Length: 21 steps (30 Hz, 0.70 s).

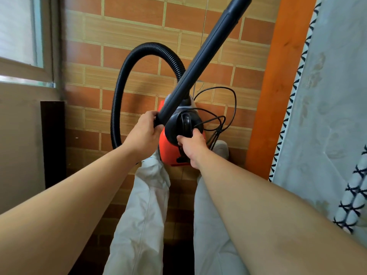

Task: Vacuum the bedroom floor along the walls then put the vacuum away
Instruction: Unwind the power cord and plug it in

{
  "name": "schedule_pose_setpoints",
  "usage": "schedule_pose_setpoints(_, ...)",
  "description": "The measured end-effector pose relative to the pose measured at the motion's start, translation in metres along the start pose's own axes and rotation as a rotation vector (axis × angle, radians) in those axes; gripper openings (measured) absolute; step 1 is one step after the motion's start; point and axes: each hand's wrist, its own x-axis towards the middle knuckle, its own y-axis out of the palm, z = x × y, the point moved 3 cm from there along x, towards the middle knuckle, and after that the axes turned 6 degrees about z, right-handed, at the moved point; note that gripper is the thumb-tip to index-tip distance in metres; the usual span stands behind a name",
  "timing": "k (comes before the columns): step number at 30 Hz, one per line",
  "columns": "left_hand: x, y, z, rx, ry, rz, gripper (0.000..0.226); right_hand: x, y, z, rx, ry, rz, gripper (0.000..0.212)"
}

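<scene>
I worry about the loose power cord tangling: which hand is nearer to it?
Right. The right hand grips the vacuum handle, with the power cord bunched just beside it; the left hand holds the wand on the far side.

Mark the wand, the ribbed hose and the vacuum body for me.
wand (206,54), head view, middle of the rigid black tube.
ribbed hose (153,47), head view, top of its arc.
vacuum body (168,151), head view, orange shell below the black cap.
</scene>
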Motion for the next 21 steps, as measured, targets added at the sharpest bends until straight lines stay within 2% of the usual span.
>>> schedule_pose_setpoints(3,0.005,0.006,-0.001,0.049,0.016,0.024,0.042,0.004,0.002,-0.005,0.004,0.014,0.033,0.045)
schedule_pose_setpoints(8,0.021,0.017,-0.007,0.117,-0.017,0.071,0.04,0.014,0.0,-0.012,0.033,0.0,0.064,0.046)
schedule_pose_setpoints(13,0.039,0.03,-0.01,0.083,-0.061,0.096,0.042,0.022,-0.009,-0.012,0.128,0.007,0.15,0.046)
schedule_pose_setpoints(15,0.044,0.035,-0.014,0.064,-0.062,0.112,0.042,0.026,-0.016,-0.009,0.191,0.034,0.181,0.04)
schedule_pose_setpoints(18,0.051,0.042,-0.021,0.047,-0.065,0.115,0.04,0.033,-0.036,-0.001,0.27,0.029,0.071,0.018)
schedule_pose_setpoints(21,0.06,0.048,-0.029,0.039,-0.084,0.092,0.043,0.043,-0.062,0.005,0.237,0.027,-0.057,0.022)
